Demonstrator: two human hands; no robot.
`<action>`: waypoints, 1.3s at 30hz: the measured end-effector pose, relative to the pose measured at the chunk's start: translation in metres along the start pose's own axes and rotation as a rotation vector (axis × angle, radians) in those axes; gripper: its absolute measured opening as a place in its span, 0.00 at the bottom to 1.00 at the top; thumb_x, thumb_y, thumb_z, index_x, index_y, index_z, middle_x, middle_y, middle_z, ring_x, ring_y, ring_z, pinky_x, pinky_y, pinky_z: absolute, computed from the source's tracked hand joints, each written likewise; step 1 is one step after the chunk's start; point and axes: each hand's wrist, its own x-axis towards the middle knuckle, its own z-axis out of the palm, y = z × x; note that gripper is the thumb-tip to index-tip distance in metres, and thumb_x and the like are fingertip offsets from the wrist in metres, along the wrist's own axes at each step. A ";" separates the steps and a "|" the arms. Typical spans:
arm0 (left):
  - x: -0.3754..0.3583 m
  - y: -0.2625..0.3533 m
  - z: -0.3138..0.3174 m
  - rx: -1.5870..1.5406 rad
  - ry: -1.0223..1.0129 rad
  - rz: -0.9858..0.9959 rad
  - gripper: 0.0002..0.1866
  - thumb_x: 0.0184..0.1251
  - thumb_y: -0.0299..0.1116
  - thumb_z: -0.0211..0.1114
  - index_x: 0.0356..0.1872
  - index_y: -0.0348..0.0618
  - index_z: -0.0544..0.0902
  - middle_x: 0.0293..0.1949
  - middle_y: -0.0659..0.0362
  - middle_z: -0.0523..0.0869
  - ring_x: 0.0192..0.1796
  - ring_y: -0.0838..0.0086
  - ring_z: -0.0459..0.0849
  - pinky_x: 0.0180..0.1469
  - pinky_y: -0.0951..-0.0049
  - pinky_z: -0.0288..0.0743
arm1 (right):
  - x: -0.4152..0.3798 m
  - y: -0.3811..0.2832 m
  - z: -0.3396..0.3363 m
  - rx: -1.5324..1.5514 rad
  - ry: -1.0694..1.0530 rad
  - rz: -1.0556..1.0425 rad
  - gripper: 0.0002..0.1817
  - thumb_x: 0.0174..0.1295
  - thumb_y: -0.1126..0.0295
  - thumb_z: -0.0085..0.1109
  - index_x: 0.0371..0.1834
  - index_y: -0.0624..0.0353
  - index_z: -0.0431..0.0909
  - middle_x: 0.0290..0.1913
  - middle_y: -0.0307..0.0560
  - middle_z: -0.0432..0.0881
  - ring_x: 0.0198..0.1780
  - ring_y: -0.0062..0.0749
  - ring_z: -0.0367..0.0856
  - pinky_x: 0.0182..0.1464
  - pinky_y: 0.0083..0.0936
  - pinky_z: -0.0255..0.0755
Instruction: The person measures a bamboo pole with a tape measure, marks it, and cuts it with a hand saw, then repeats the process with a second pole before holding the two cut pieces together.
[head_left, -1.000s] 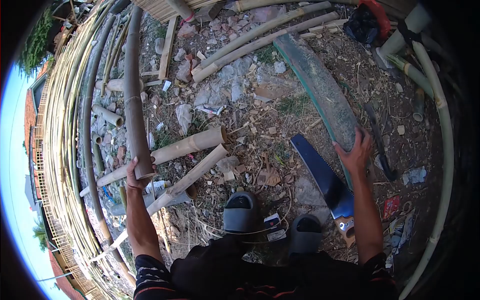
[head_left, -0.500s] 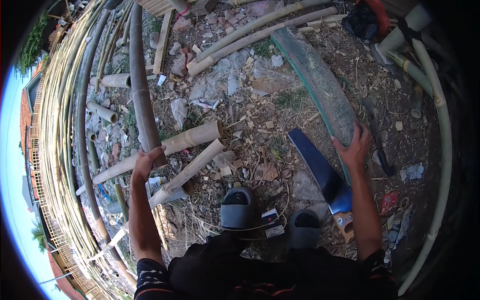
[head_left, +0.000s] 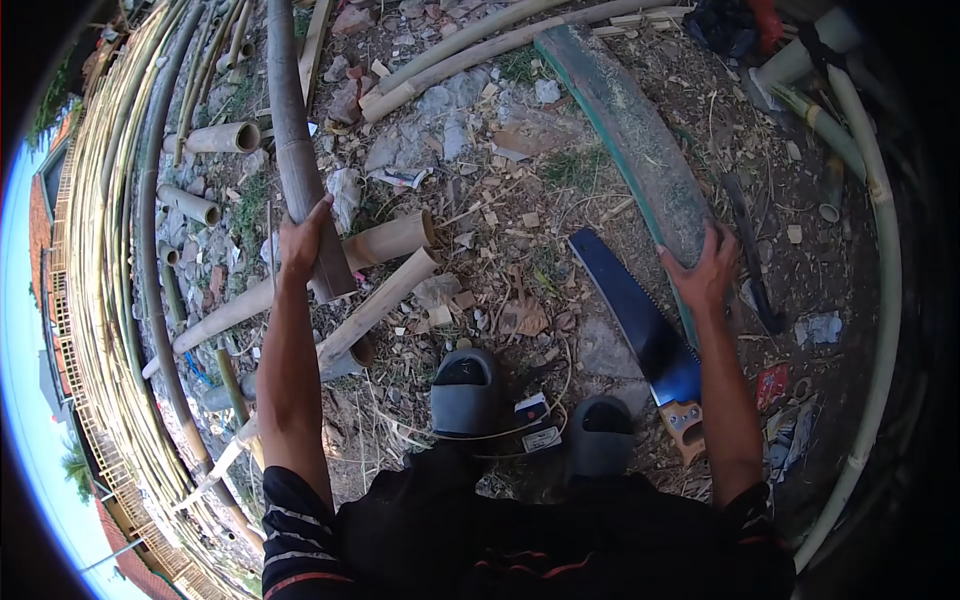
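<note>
My left hand is closed round a dark brown bamboo pole, a little back from its cut near end. The pole's near end lies over a thick pale bamboo piece. A thinner bamboo length is just below. My right hand grips the near end of a long, dusty, green-edged board, thumb at its left edge and fingers toward the right. Left of that wrist, a handsaw with a dark blade and a wooden handle lies on the ground.
Many bamboo poles are stacked along the left. A long dark blade-like tool lies right of the board, and a curved bamboo pole bounds the right side. Small packs lie between my sandals. Wood chips and rubble litter the ground.
My left hand now holds the brown pole farther from its near end, which has shifted right. The view has tilted slightly. My right hand stays on the board.
</note>
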 end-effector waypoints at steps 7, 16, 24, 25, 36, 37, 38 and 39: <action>0.035 -0.036 0.034 -0.435 -0.147 0.038 0.32 0.64 0.50 0.80 0.58 0.33 0.84 0.46 0.56 0.88 0.43 0.68 0.85 0.48 0.65 0.80 | 0.000 0.002 -0.008 0.105 -0.154 0.137 0.57 0.51 0.37 0.79 0.79 0.55 0.66 0.73 0.59 0.62 0.75 0.61 0.61 0.77 0.58 0.55; 0.023 -0.026 0.031 -0.378 -0.164 0.043 0.45 0.62 0.55 0.80 0.67 0.26 0.73 0.53 0.48 0.84 0.50 0.62 0.83 0.56 0.62 0.79 | 0.000 -0.006 -0.019 0.117 -0.176 0.175 0.56 0.50 0.39 0.79 0.79 0.55 0.67 0.75 0.61 0.60 0.74 0.61 0.61 0.77 0.58 0.54; 0.025 -0.030 0.032 -0.380 -0.132 0.050 0.45 0.62 0.55 0.79 0.67 0.26 0.74 0.53 0.47 0.84 0.50 0.62 0.84 0.56 0.63 0.79 | -0.001 -0.006 -0.015 0.101 -0.162 0.168 0.57 0.50 0.36 0.79 0.79 0.56 0.67 0.74 0.61 0.61 0.74 0.60 0.62 0.77 0.58 0.56; 0.024 -0.028 0.032 -0.371 -0.136 0.046 0.46 0.62 0.55 0.79 0.68 0.26 0.74 0.54 0.47 0.84 0.51 0.61 0.84 0.57 0.62 0.79 | -0.002 -0.005 -0.014 0.098 -0.162 0.166 0.58 0.50 0.34 0.78 0.80 0.57 0.66 0.75 0.60 0.61 0.74 0.60 0.62 0.77 0.59 0.56; 0.032 -0.034 0.035 -0.356 -0.126 0.018 0.47 0.61 0.58 0.79 0.69 0.27 0.75 0.53 0.47 0.85 0.50 0.61 0.84 0.57 0.61 0.79 | -0.002 -0.006 -0.016 0.106 -0.161 0.172 0.57 0.49 0.37 0.80 0.79 0.56 0.67 0.74 0.60 0.61 0.74 0.60 0.62 0.76 0.58 0.56; 0.033 -0.035 0.034 -0.348 -0.150 0.008 0.47 0.61 0.58 0.79 0.68 0.27 0.76 0.53 0.47 0.85 0.50 0.62 0.84 0.57 0.62 0.79 | -0.002 -0.006 -0.016 0.111 -0.145 0.168 0.57 0.47 0.39 0.81 0.79 0.56 0.68 0.74 0.59 0.62 0.73 0.59 0.63 0.76 0.56 0.57; 0.033 -0.036 0.034 -0.343 -0.149 0.005 0.47 0.61 0.58 0.79 0.68 0.27 0.76 0.53 0.47 0.85 0.50 0.62 0.84 0.57 0.62 0.79 | -0.002 -0.006 -0.015 0.114 -0.150 0.169 0.57 0.47 0.39 0.81 0.79 0.56 0.68 0.74 0.59 0.62 0.73 0.59 0.63 0.76 0.56 0.57; 0.033 -0.036 0.034 -0.354 -0.136 0.015 0.46 0.61 0.58 0.79 0.67 0.27 0.77 0.53 0.48 0.85 0.50 0.63 0.84 0.56 0.62 0.80 | -0.002 -0.006 -0.015 0.116 -0.136 0.163 0.57 0.47 0.39 0.81 0.79 0.56 0.68 0.73 0.59 0.62 0.73 0.59 0.63 0.76 0.56 0.57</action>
